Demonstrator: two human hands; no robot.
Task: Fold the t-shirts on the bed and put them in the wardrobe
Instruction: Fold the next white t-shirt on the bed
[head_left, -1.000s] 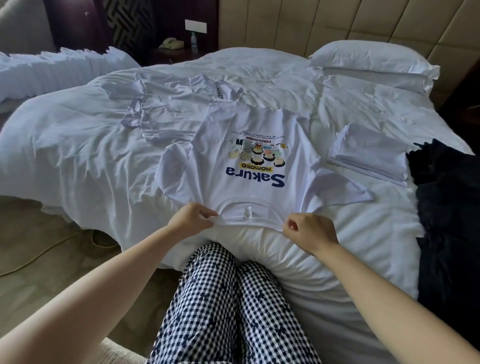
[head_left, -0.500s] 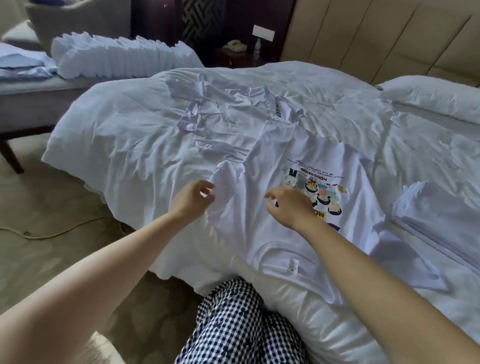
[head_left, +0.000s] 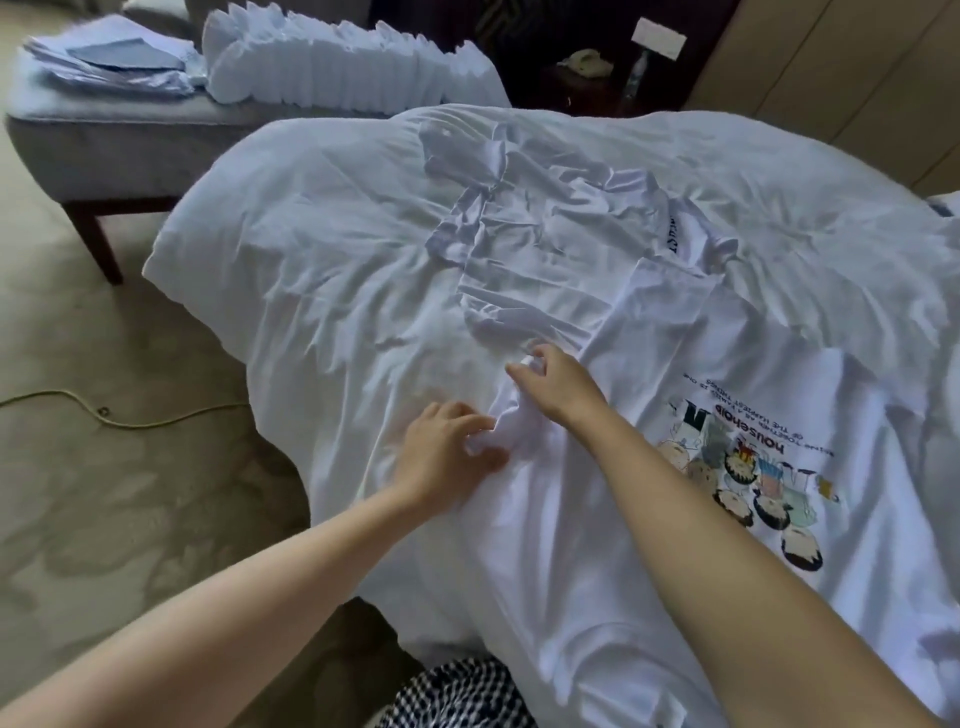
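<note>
T-shirt (head_left: 717, 343) with a cartoon print lies spread print-up on the near right of the white bed (head_left: 322, 249). Both hands have left its collar for the left sleeve (head_left: 517, 423), now bunched between them. The left hand (head_left: 447, 460) pinches the sleeve's near edge with curled fingers, and the right hand (head_left: 558, 387) pinches its far edge. A crumpled white shirt (head_left: 530, 223) lies just beyond.
</note>
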